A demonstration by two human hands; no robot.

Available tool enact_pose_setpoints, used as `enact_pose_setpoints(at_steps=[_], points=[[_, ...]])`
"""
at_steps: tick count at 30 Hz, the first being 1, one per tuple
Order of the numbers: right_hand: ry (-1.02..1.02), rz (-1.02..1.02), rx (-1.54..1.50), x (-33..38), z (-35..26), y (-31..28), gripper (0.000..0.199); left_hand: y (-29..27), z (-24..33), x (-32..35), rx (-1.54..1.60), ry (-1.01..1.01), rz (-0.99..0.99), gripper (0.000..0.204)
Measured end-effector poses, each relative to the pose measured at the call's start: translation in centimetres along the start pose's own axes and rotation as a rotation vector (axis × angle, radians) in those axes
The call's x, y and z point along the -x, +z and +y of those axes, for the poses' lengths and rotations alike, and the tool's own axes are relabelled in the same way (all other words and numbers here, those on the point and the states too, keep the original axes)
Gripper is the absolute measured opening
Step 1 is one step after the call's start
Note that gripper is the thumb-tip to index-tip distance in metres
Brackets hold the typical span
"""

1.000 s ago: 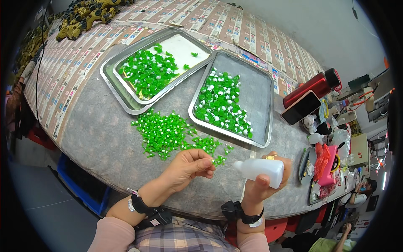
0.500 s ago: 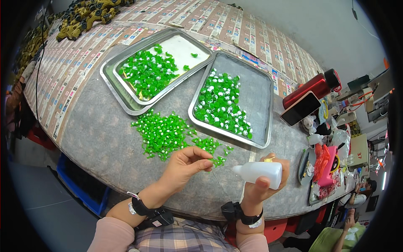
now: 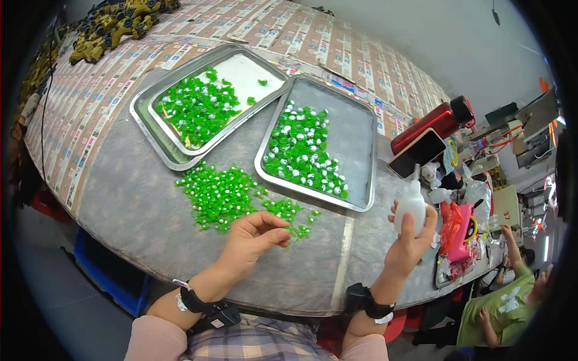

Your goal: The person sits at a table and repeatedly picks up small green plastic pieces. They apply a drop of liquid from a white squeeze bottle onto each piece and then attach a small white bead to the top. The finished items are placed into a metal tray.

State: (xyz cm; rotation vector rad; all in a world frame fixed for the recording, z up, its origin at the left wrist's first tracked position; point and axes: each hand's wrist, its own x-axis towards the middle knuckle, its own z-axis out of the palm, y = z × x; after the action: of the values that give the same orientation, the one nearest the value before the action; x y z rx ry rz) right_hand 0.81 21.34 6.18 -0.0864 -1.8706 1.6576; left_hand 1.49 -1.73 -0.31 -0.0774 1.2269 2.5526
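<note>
My right hand (image 3: 408,237) is wrapped round a white squeeze bottle (image 3: 410,207), holding it upright with its thin nozzle upward. To its left, over the grey table top, my left hand (image 3: 256,240) has thumb and forefinger pinched together. Small green pieces lie right by those fingertips, and I cannot make out whether one is between them. Just beyond the left hand spreads a heap of small green pieces with white dots (image 3: 220,195). A metal tray (image 3: 368,186) behind holds larger green-and-white pieces (image 3: 301,150).
Left of that tray, a second metal tray (image 3: 137,114) holds more green pieces (image 3: 198,108). On the right stand a red bottle (image 3: 424,129), a phone (image 3: 416,153) and a pink container (image 3: 462,237). Olive-yellow toy parts (image 3: 114,30) are piled far left. A person in green (image 3: 500,310) is at lower right.
My right hand has moved right, away from the left hand, and turned the bottle from lying sideways to nozzle up. The left hand stays pinched by the small green pieces.
</note>
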Motion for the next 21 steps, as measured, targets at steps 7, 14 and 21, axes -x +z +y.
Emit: enact_pose_setpoints(at_steps=[7,14,21], points=[[0.283,-0.159,0.203,-1.5,7.7,-7.6,0.035,0.5,0.2,0.0,0.024,-0.016,0.020,0.010],[-0.437,0.132,0.910,-1.8,2.1,-3.9,0.029,0.2,-0.1,-0.2,0.031,-0.034,0.029,0.010],[-0.297,-0.641,0.823,-3.6,4.0,2.3,0.011,-0.1,0.0,-0.2,0.046,-0.019,0.013,0.009]])
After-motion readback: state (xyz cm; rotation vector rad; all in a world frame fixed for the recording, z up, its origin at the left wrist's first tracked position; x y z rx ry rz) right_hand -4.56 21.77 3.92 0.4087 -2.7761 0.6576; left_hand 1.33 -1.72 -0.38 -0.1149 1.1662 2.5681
